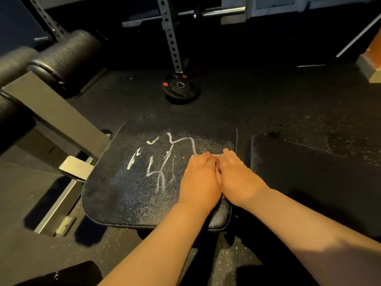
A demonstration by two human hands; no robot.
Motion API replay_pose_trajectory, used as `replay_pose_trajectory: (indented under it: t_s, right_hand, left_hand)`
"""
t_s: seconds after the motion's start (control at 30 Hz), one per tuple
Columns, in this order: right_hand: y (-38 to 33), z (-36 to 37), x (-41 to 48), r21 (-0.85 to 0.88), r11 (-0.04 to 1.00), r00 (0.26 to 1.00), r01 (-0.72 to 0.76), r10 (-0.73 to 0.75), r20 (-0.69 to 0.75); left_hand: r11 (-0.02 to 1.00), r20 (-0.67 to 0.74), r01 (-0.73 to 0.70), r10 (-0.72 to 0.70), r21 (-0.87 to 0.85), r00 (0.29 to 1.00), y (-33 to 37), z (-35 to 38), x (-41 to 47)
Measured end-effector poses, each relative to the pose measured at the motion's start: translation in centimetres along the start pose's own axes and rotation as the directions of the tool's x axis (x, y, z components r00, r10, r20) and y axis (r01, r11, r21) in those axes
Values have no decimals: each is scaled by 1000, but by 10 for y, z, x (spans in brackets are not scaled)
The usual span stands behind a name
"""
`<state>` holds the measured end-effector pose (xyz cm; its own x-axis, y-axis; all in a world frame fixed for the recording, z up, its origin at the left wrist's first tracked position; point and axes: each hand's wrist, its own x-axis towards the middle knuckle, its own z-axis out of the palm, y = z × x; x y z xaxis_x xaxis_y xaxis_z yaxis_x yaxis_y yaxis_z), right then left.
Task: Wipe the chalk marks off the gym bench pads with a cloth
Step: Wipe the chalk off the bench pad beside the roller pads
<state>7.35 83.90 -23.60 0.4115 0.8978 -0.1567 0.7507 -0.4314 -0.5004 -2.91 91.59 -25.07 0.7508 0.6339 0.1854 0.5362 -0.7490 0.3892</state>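
The left grip (201, 178) and right grip (237, 176) rested curled together on the left bench pad (123, 193); contents not discernible, cloth unconfirmed. Chalk marks (162, 162) lay just left of them. Risk: bare skin smearing chalk wider

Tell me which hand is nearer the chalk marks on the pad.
Left. The left hand touches the right end of the chalk marks; the right hand lies beyond it, nearer the right edge of the pad.

On the bench pad (123, 193), left hand (199, 178) and right hand (239, 176) together beside chalk marks (162, 159).
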Motion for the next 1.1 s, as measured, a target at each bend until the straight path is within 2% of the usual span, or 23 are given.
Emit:
replay_pose_trajectory:
  t_s: [0.17,0.3,0.43,0.57,0.67,0.83,1.03,1.1]
  right_hand:
    - [1,2,6,-98,994,997,46,-40,66]
    - [-6,-8,-5,-89,996,997,28,-21,75]
    - [-5,-8,-5,-43,999,998,4,-1,66]
    - [-7,-9,-5,-20,1000,997,-10,12,73]
    - [-7,-9,-6,-5,1000,999,-29,29,39]
    - [-6,-8,-2,-4,1000,997,-5,5,76]
    - [-13,-8,-2,-32,998,996,-54,56,68]
    - [-11,-11,-2,-29,998,997,-49,50,62]
  left_hand:
    - [998,122,31,-37,53,992,-4,0,23]
    - [999,23,29,-28,-31,999,4,-6,12]
    - [998,13,-40,41,-45,999,2,-9,-19]
    - [999,49,44,-43,-5,998,-8,-5,20]
    - [993,-35,116,-116,3,993,-1,-1,21]
    - [990,-22,-115,113,-79,993,-5,-4,-17]
    - [996,-36,-5,2,-87,999,-9,-3,29]
    - [994,-53,-11,5,-109,999,-6,-5,21]
